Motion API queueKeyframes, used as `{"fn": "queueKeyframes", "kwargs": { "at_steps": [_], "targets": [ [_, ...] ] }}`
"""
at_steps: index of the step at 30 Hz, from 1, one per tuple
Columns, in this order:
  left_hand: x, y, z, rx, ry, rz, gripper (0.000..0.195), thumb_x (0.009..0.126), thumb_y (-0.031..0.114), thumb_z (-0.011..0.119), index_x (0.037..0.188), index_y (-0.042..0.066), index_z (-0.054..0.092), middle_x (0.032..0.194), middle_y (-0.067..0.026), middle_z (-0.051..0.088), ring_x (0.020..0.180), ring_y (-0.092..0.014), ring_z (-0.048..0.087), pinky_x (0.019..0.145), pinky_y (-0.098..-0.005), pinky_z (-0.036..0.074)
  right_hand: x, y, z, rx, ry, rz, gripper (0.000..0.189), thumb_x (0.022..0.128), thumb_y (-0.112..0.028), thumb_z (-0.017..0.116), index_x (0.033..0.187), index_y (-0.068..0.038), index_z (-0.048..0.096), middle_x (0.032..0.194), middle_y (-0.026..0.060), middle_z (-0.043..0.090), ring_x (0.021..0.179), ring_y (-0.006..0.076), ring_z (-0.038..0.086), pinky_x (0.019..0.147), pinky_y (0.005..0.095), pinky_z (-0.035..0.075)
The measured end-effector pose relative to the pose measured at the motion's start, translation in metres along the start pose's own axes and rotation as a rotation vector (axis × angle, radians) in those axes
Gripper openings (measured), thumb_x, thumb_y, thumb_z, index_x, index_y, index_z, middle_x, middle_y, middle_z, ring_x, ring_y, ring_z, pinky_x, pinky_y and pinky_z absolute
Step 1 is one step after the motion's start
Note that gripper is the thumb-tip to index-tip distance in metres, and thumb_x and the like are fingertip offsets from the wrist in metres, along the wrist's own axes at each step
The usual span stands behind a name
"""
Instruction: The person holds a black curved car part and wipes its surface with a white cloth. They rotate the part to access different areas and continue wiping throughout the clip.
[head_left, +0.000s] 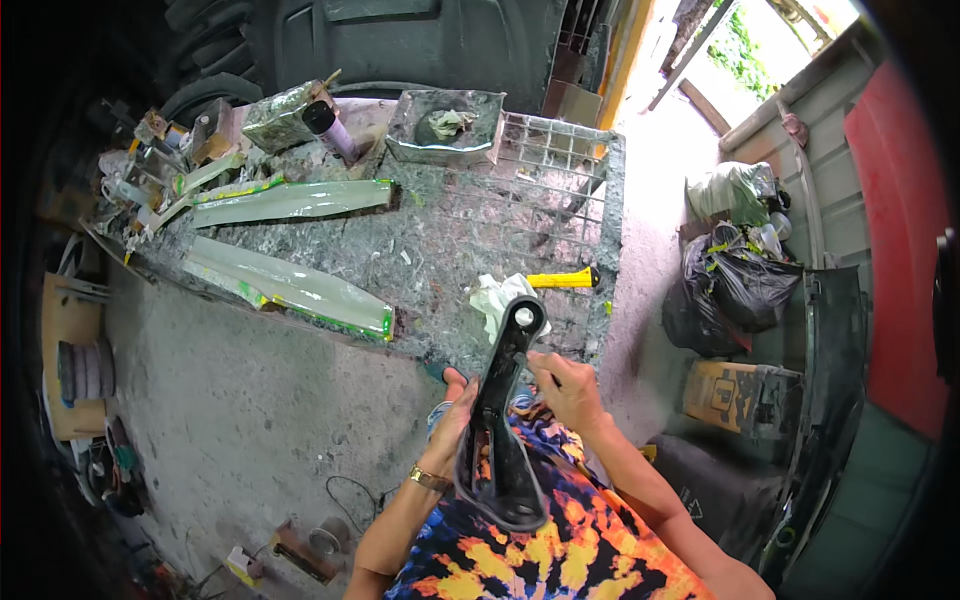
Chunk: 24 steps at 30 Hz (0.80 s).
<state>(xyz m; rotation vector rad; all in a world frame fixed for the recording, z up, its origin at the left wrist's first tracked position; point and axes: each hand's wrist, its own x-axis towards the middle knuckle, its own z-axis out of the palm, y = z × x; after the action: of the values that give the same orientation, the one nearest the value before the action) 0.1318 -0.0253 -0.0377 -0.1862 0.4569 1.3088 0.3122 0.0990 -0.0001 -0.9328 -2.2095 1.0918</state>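
A long black molded part (491, 409), seemingly plastic, is held lengthwise in front of my body. Its upper end is rounded with a round hole, and its lower end is wider and hollow. My left hand (456, 416) grips its left edge, a gold-coloured watch on the wrist. On the other side, my right hand (566, 390) is curled with its fingertips at the part's edge; whether something small sits between them cannot be seen. Just beyond the part's upper end, a crumpled white cloth or paper (499, 300) lies on the worktable (450, 247), beside a yellow-handled tool (561, 279).
Two long pale panels (300, 201) with green edges lie on the table's left half. Behind them stand a spray can (331, 133) and a square metal tin (446, 146). Black rubbish bags (727, 285) and a cardboard box (739, 396) line the right wall. A cable (352, 484) runs across the floor.
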Motion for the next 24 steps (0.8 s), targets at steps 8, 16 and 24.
{"fn": "queueKeyframes", "kwargs": {
  "at_steps": [8, 16, 24],
  "targets": [
    [-0.001, 0.001, 0.010, -0.109, 0.093, -0.022, 0.044, 0.105, 0.025, 0.050, 0.148, 0.016, 0.043, 0.118, -0.0076, 0.065, 0.094, -0.021, 0.068, 0.079, -0.0390, 0.061, 0.007, -0.014, 0.003, 0.054, 0.014, -0.019, 0.008, 0.092, -0.011, 0.067, 0.095, -0.005, 0.065, 0.081, 0.0158, 0.068, 0.066, 0.0334, 0.067, 0.057, 0.0404, 0.052],
    [0.000, 0.002, -0.005, -0.101, 0.105, 0.053, 0.035, 0.106, 0.028, 0.047, 0.138, 0.014, 0.051, 0.106, -0.0074, 0.068, 0.086, -0.020, 0.071, 0.069, -0.0386, 0.062, -0.005, -0.015, 0.014, 0.124, -0.191, 0.003, 0.012, 0.093, -0.006, 0.064, 0.103, -0.002, 0.068, 0.085, 0.0156, 0.072, 0.075, 0.0284, 0.073, 0.065, 0.0343, 0.057],
    [-0.004, 0.001, 0.002, -0.005, 0.279, -0.006, 0.045, 0.105, 0.046, 0.044, 0.114, 0.005, 0.060, 0.090, -0.0139, 0.071, 0.072, -0.026, 0.072, 0.061, -0.0431, 0.062, 0.000, -0.015, 0.011, 0.492, -0.335, 0.068, 0.014, 0.099, -0.008, 0.058, 0.105, 0.000, 0.068, 0.081, 0.0086, 0.070, 0.069, 0.0191, 0.068, 0.063, 0.0309, 0.054]
  ]
}}
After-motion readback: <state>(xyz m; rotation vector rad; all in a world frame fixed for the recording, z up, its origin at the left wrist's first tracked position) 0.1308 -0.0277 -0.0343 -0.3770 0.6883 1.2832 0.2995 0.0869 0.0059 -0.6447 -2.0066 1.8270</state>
